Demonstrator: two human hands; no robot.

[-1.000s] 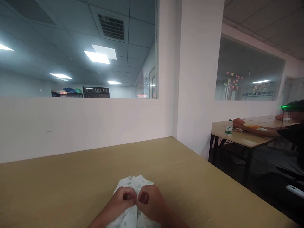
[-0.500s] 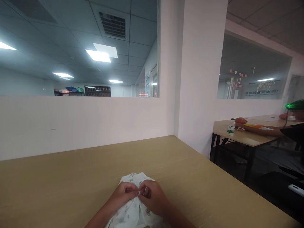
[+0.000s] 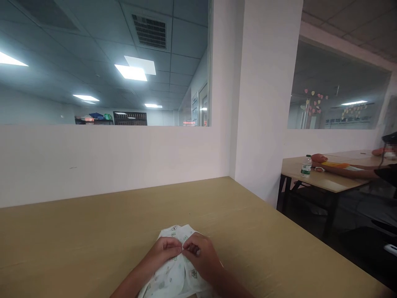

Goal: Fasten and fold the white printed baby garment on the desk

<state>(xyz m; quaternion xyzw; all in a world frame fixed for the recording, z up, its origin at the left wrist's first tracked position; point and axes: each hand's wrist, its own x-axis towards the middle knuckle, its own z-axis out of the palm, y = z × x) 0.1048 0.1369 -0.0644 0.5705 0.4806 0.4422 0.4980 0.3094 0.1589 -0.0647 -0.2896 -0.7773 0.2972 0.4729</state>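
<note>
A white printed cloth (image 3: 169, 278) lies on the near part of a wooden table (image 3: 93, 236). The left hand (image 3: 164, 250) and right hand (image 3: 203, 254) pinch it between fingertips that nearly meet at its middle; hands and forearms cover part of it. Behind the table stand a white wall (image 3: 139, 157), with a wide window (image 3: 102, 62) above, and a pillar (image 3: 265, 103). Beyond, on a second table (image 3: 330, 184), a green-capped bottle (image 3: 306, 169) stands near a doll (image 3: 318, 158) and another person's arm (image 3: 347, 172); the bottle's fill is unclear.
</note>
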